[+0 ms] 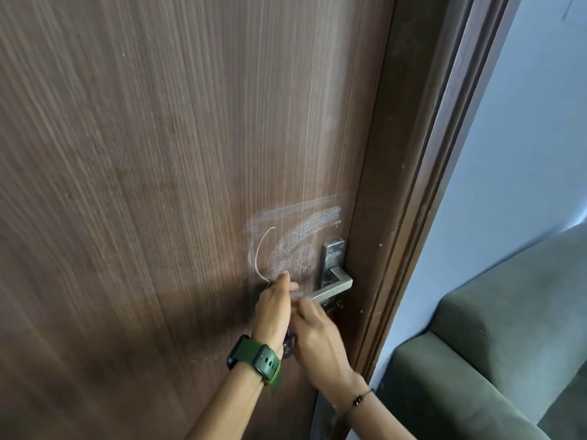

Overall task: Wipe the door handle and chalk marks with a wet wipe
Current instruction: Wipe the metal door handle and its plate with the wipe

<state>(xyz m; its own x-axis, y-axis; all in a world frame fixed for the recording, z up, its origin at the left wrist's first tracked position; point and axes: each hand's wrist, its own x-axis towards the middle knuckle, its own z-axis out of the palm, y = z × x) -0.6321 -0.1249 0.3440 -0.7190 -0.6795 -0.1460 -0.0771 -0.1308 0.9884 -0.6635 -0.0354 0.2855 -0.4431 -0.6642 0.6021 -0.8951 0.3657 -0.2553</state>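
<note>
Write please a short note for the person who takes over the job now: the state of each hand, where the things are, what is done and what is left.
Left hand, the one with the green watch: at the free end of the door handle, fingers up against the door. Its grip cannot be told.
Right hand: just below the handle, blurred; grip unclear.
Wet wipe: something pale shows between the hands, too blurred to confirm.
Chalk marks: above and left of the handle, smeared white patches and a thin curved line, all still on the door.
Done: nothing visibly finished.
Left: wipe the handle, then clear the chalk.
</note>
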